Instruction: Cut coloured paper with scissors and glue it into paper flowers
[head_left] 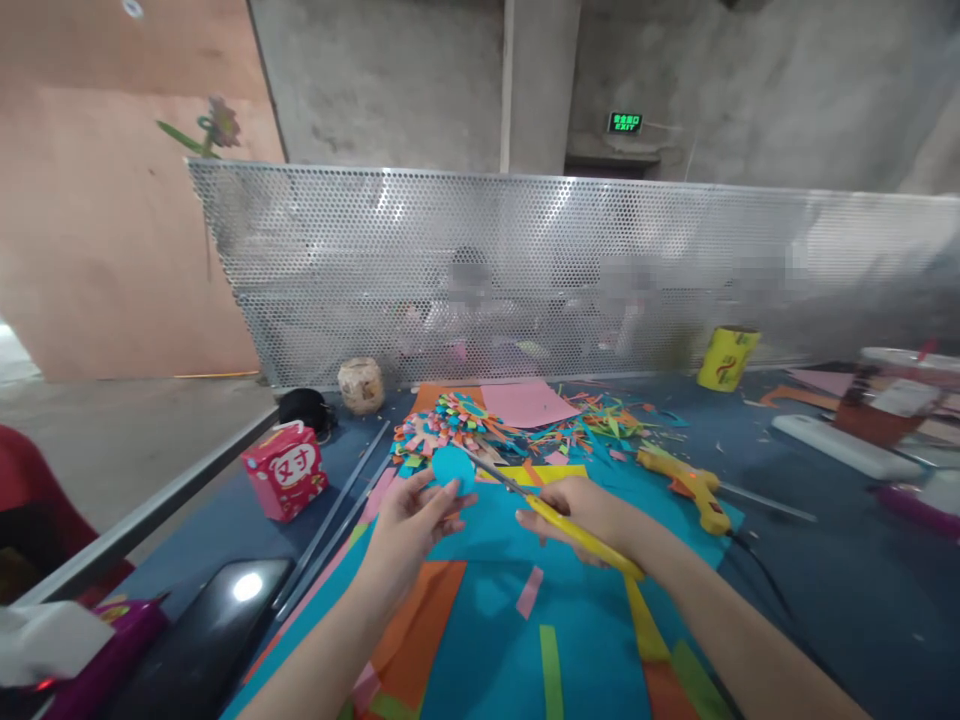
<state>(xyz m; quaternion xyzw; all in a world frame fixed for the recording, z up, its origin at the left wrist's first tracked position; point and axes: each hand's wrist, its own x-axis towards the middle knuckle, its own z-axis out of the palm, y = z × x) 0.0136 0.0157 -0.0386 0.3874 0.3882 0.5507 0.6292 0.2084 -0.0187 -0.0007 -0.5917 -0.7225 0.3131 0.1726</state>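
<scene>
Pinched in my left hand [414, 520] is a round blue paper disc [453, 468], held up above the table. My right hand [581, 510] grips a pair of scissors [577, 535] with yellow handles. The metal blades point left, and their tips are close to the disc's right edge; whether they touch it I cannot tell. Under both hands lie large blue paper sheets [495, 620], with an orange sheet [420, 620] and small pink and green strips on top. Just beyond the disc is a pile of fringed multicoloured paper pieces [465, 420].
A yellow hot glue gun [694, 485] with a cord lies to the right. A phone [202, 630], a red box [286, 470] and clear sticks [330, 525] are on the left. Paper scraps [600, 420] and a perforated metal screen [525, 280] stand behind.
</scene>
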